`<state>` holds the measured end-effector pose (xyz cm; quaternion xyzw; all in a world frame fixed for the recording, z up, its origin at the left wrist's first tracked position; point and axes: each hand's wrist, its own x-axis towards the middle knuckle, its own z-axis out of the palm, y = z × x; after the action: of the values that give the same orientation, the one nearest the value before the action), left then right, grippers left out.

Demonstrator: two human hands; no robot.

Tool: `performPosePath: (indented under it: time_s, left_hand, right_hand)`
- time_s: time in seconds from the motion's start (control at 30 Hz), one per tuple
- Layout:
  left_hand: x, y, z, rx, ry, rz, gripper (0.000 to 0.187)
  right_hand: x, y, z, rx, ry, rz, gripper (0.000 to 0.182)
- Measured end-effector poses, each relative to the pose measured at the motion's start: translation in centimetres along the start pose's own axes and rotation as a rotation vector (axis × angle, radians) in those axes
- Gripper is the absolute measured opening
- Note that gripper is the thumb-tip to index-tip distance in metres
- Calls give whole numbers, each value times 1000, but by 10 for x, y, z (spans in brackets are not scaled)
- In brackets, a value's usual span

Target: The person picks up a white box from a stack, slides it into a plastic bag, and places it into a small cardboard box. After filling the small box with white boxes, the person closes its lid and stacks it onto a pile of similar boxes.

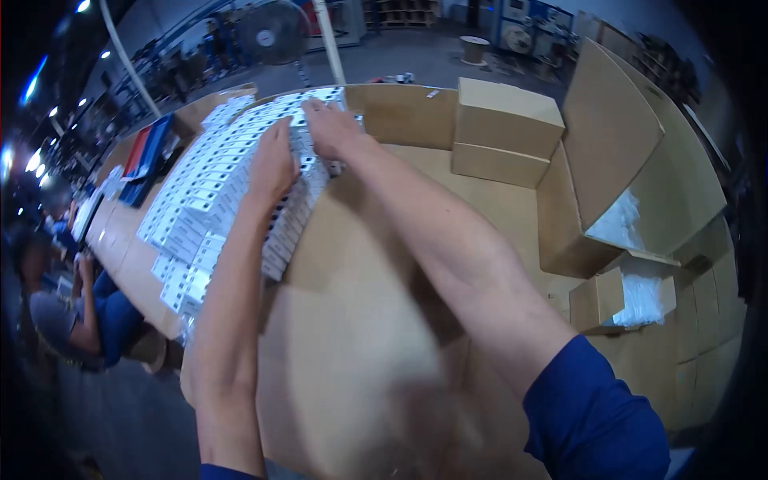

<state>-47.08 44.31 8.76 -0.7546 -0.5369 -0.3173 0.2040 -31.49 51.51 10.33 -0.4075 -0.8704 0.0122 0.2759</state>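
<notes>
Small white boxes (204,176) with dark square marks are stacked in long, tight rows at the left of the work surface. My left hand (274,164) is at the near side of the stack, its fingers closed against some white boxes. Farther back, my right hand (332,128) curls over white boxes at the stack's far right corner. A few boxes show in the gap between my two hands. The undersides of my fingers are hidden, so how many boxes they grip cannot be made out.
Closed brown cartons (508,120) stand at the back right. An open large carton (564,212) and a smaller open carton (596,304) hold clear plastic bags. Red and blue trays (144,160) lie beyond the stack. Another person (80,320) sits at the left. A fan (272,34) stands behind.
</notes>
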Motion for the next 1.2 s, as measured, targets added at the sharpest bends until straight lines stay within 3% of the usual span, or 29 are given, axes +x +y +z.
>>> performPosePath:
  time_s: [0.03, 0.07, 0.13, 0.2, 0.5, 0.73, 0.9, 1.03, 1.13, 1.2]
  left_hand:
    - [3, -16, 13, 1, 55, 114, 66]
    - [5, -22, 18, 18, 16, 92, 66]
    - [3, -22, 25, 21, -6, 83, 69]
    - [1, -15, 15, -1, -19, 46, 69]
    - [-3, -23, 5, 174, -20, -29, 35]
    - [-18, -6, -29, 77, 30, -70, 34]
    - [-23, 3, -45, 20, 67, -73, 33]
    - [-32, 24, -55, -36, 108, -97, 33]
    - [-40, 45, -63, -105, 148, -115, 30]
    - [-48, 66, -66, -147, 186, -126, 29]
  right_hand:
    - [6, -2, -2, 38, -58, 53, 58]
    - [14, -1, -1, 71, -113, 112, 53]
    - [24, 13, 41, 4, 23, 73, 43]
    - [9, 2, 24, -97, 8, 57, 43]
    - [7, -9, 22, -64, -16, 139, 46]
    - [3, -13, 10, -53, -98, 150, 57]
    - [5, -14, -2, -74, -205, 147, 87]
    - [-6, -15, -15, -73, -124, 125, 91]
    - [-31, -13, -36, -45, -4, 89, 79]
    - [-61, -9, -67, 17, -43, 60, 69]
